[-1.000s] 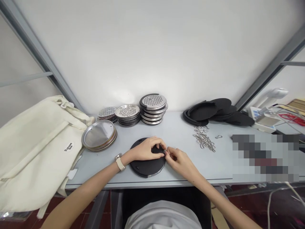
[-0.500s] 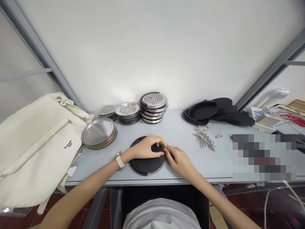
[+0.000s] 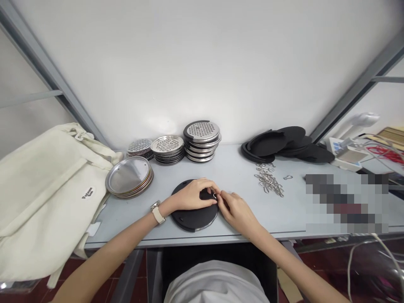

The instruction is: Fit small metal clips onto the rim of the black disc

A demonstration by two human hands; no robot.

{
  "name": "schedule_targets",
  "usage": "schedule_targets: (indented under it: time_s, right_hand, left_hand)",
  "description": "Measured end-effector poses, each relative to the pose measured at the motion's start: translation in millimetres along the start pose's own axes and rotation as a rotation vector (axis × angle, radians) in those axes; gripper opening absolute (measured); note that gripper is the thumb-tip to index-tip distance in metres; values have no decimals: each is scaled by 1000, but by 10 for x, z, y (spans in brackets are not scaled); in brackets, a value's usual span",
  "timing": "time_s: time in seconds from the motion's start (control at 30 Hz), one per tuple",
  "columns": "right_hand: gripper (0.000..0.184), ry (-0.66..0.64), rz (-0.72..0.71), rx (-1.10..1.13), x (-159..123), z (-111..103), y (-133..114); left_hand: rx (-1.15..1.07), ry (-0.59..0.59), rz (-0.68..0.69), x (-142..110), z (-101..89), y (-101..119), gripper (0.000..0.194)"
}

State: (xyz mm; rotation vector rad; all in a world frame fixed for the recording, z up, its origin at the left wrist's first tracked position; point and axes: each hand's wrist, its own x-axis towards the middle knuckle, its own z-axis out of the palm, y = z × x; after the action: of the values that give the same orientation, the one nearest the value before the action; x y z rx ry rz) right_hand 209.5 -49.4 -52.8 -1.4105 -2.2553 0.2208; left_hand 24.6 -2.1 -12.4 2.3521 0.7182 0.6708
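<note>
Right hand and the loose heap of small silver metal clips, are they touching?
Apart: in the head view, a strip of pale grey tabletop shows between the right hand and the heap of silver clips.

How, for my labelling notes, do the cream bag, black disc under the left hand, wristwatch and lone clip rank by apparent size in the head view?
1. Cream bag
2. Black disc
3. Wristwatch
4. Lone clip

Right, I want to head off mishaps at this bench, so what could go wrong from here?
The small metal clip at the fingertips of the right hand could slip away. The black disc under the left hand lies near the front edge of the table, so a tug might shift it. The tallest stack of perforated metal discs looks uneven and might topple if knocked.
</note>
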Motion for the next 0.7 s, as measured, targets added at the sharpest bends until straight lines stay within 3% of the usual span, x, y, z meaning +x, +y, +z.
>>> schedule_targets:
  time_s: [0.43,0.7]
  right_hand:
    - [32,-5,-36,5,-7,-18,-19]
    - [24,41,53,70,-16,-2,-34]
  left_hand:
    - [-23,7,-33,3,-12,27,23]
    - [-12,11,-20,2,-9,25,24]
